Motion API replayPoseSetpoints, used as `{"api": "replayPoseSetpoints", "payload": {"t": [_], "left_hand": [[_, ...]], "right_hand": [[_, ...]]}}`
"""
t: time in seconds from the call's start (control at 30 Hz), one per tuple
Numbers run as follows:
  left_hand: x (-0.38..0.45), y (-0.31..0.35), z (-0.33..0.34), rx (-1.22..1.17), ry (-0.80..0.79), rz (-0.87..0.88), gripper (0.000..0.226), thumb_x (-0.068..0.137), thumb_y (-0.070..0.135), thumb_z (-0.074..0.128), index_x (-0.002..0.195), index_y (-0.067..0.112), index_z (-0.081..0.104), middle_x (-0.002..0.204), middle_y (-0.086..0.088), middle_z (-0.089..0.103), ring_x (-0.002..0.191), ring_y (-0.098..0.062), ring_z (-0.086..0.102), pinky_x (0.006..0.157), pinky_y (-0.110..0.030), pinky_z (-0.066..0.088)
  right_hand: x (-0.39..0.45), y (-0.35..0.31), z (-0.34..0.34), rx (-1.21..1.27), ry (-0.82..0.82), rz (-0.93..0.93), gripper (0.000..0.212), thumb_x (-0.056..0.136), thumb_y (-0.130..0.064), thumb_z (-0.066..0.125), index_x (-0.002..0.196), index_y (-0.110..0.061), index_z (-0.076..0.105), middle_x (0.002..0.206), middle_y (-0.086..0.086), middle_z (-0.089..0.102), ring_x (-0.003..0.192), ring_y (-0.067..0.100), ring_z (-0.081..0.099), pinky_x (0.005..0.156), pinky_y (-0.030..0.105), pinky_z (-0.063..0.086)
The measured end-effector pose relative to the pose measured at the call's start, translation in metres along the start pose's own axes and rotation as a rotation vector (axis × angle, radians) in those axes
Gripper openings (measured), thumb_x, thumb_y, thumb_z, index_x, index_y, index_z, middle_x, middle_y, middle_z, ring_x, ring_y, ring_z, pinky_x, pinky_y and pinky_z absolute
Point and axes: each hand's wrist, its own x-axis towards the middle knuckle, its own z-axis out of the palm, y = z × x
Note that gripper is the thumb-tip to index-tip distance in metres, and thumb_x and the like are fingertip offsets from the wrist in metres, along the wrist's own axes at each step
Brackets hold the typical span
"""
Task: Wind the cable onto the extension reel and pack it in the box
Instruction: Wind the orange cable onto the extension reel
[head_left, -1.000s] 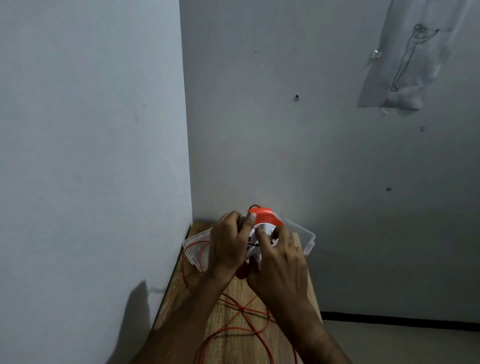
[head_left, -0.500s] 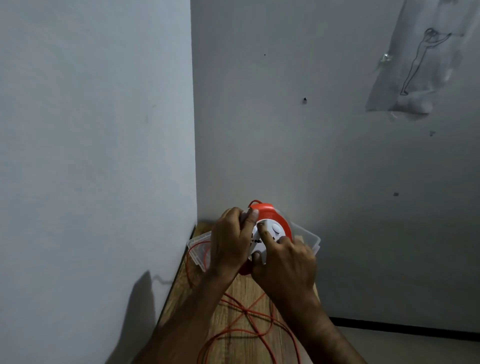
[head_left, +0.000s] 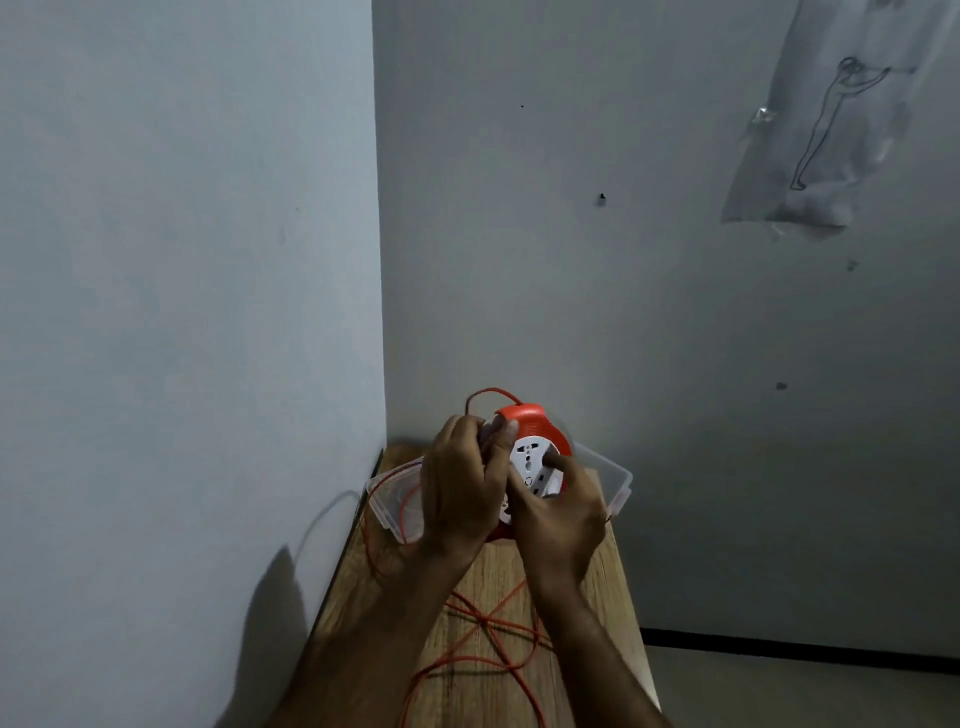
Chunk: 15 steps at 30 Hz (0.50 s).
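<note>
dim room, soft focus, arm shadow on left wall (head_left: 182, 312).

A narrow wooden table (head_left: 566, 582) with a light grain stands in the corner of the room, its left edge along one wall and its far end against the other. At the far end a clear plastic box (head_left: 608, 475) rests on the top. Loose loops of orange cable (head_left: 488, 623) lie crossed over the near part of the surface, one strand running toward the box.
</note>
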Motion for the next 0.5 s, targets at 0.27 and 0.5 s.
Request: {"api": "replayPoseSetpoints", "payload": {"t": [0.27, 0.5], "left_hand": [[-0.017, -0.023, 0.004, 0.072, -0.133, 0.106, 0.049, 0.097, 0.058, 0.045, 0.093, 0.014, 0.064, 0.083, -0.001, 0.067, 0.071, -0.011, 0.061, 0.059, -0.021, 0.051], [0.003, -0.031, -0.003, 0.022, -0.078, -0.069, 0.029, 0.100, 0.043, 0.055, 0.083, 0.020, 0.061, 0.073, 0.010, 0.062, 0.065, -0.005, 0.061, 0.053, -0.010, 0.044]], "right_hand": [[-0.003, -0.016, 0.006, 0.933, -0.019, 1.261, 0.069, 0.082, -0.028, 0.079, 0.136, -0.012, 0.039, 0.108, 0.016, 0.064, 0.073, 0.031, 0.065, 0.044, 0.037, 0.052], [-0.004, -0.006, -0.033, 0.090, -0.285, 0.217, 0.025, 0.087, -0.018, 0.073, 0.109, -0.019, 0.061, 0.092, 0.008, 0.076, 0.059, 0.006, 0.066, 0.049, 0.024, 0.054]]}}
